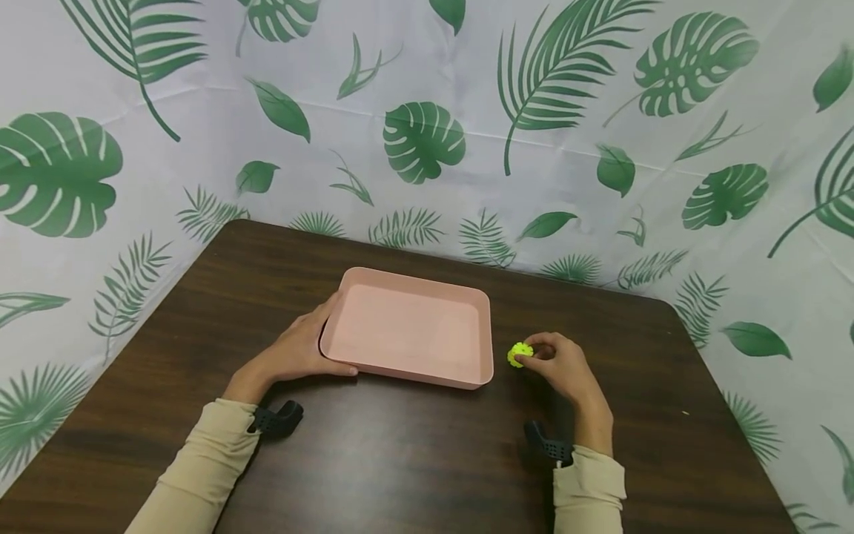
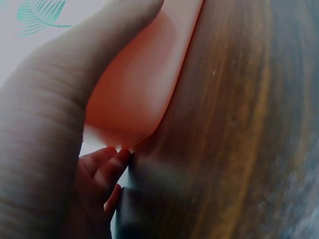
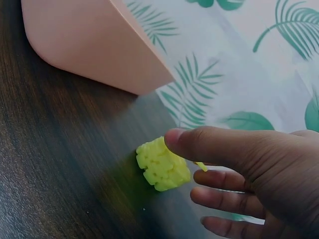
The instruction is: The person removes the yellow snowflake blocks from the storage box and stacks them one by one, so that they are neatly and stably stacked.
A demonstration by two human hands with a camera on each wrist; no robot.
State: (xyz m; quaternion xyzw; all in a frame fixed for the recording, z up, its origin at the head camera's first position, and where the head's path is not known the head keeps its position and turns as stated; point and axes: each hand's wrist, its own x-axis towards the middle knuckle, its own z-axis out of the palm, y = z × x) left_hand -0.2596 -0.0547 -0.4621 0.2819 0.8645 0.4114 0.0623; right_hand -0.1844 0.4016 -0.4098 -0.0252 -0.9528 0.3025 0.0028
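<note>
A shallow pink tray (image 1: 407, 326) lies on the dark wooden table. At its left end my left hand (image 1: 303, 348) grips the near corner, thumb along the front wall and fingers around the left side. In the left wrist view, the fingertips (image 2: 122, 158) touch the tray's pink wall (image 2: 139, 74). Just right of the tray, my right hand (image 1: 563, 367) pinches a neon-yellow notched plastic piece (image 1: 519, 354) between thumb and index finger. Up close the piece (image 3: 162, 164) looks chunky with notched edges; the other fingers of the right hand (image 3: 259, 164) are loosely bent.
The brown table (image 1: 400, 460) stretches toward me and to both sides. Behind it hangs a white cloth (image 1: 467, 89) printed with green leaves. A tiny yellow scrap (image 1: 686, 413) lies on the right side. Each wrist wears a black strap mount (image 1: 276, 420).
</note>
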